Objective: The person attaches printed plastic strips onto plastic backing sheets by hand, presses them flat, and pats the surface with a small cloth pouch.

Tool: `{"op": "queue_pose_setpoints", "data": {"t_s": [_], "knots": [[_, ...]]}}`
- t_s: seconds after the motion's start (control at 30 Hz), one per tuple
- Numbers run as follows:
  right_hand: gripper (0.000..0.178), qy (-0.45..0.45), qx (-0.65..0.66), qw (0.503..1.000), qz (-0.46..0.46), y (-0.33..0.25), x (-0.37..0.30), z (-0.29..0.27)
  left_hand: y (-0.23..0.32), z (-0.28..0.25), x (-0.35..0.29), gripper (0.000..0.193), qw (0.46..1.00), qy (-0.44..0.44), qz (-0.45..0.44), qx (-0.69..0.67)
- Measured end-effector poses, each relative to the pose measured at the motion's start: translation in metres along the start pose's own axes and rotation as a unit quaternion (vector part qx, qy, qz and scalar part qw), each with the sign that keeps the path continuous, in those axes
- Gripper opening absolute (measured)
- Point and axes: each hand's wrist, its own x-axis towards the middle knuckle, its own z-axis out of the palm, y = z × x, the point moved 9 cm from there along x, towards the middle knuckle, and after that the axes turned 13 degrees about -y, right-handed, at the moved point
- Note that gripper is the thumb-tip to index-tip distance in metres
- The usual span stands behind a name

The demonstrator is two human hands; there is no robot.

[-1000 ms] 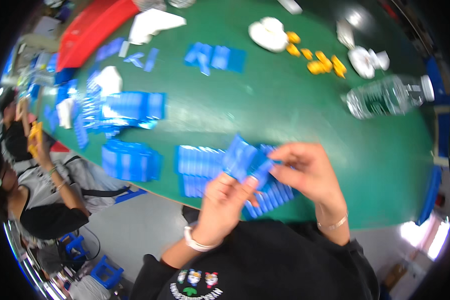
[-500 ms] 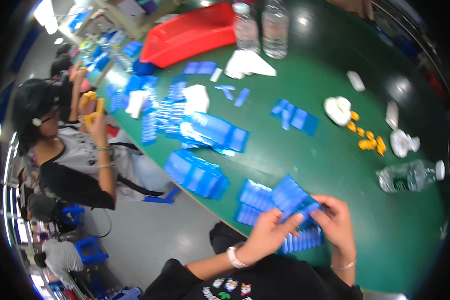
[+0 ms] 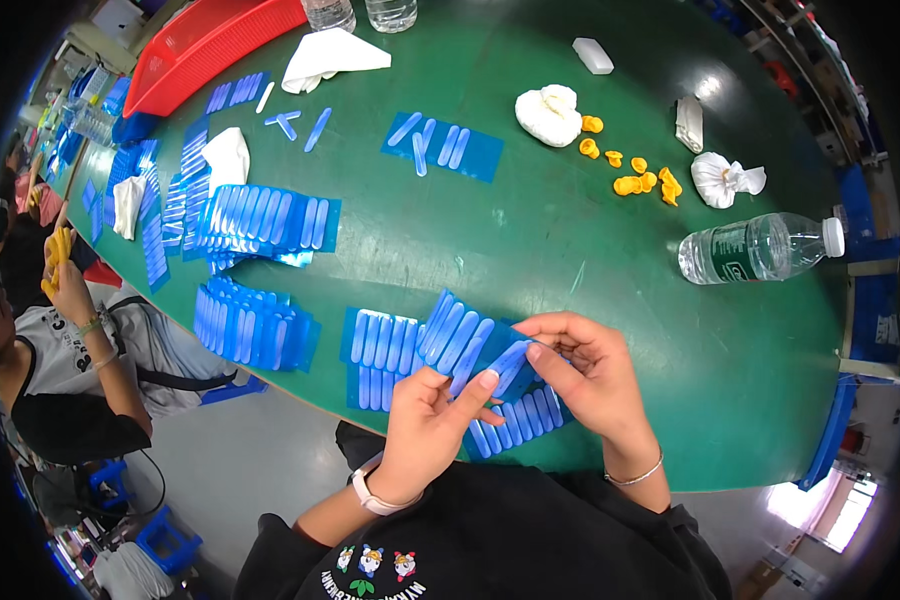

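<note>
Both hands hold one blue film sheet [image 3: 456,332] with a row of long, rounded translucent strips on it, tilted above the table. My left hand [image 3: 425,428] pinches its lower edge between thumb and fingers. At the other end my right hand [image 3: 588,375] grips it, thumb on top beside a strip [image 3: 511,366]. Beneath the hands lie two similar sheets: one sheet [image 3: 374,345] to the left and another sheet [image 3: 526,420] partly covered by the held one. A blue sheet [image 3: 480,155] farther off carries several strips, some crossed askew.
Stacked blue sheets [image 3: 255,325] and a larger pile [image 3: 270,222] lie left. Yellow finger cots [image 3: 630,185], a white bundle [image 3: 548,115] and a plastic bottle [image 3: 760,248] are at right. A red tray [image 3: 210,50] stands far left; a co-worker [image 3: 70,350] sits left.
The view has swung, so the table's contents appear farther left and higher. Both hands keep their hold on the blue film sheet, with little change in grip.
</note>
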Motion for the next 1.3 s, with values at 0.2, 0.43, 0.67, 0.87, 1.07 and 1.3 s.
{"op": "queue_pose_setpoints", "data": {"t_s": [0.2, 0.43, 0.67, 0.87, 1.07, 1.3], "knots": [[0.018, -0.011, -0.003, 1.0, -0.014, -0.002, 0.001, 0.002, -0.001, -0.004, 0.001, 0.014, 1.0, 0.015, -0.021, 0.009], [0.012, 0.009, -0.034, 0.999, 0.012, 0.003, 0.002, -0.002, 0.001, -0.002, -0.001, 0.015, 1.0, 0.008, -0.011, 0.021], [0.009, 0.01, -0.038, 0.999, 0.032, 0.002, 0.001, -0.002, 0.0, 0.0, -0.002, 0.016, 1.0, -0.002, -0.019, 0.022], [0.007, 0.01, -0.039, 0.998, 0.037, 0.005, 0.001, -0.003, 0.001, 0.001, -0.002, 0.016, 0.999, -0.013, -0.013, 0.034], [0.005, 0.006, -0.057, 0.998, 0.031, 0.006, 0.001, -0.004, -0.001, 0.002, -0.001, 0.016, 0.999, -0.006, -0.029, 0.022], [0.005, 0.02, 0.01, 0.998, 0.058, 0.006, -0.001, -0.01, -0.006, -0.01, -0.004, 0.01, 0.999, 0.023, -0.042, 0.007]]}}
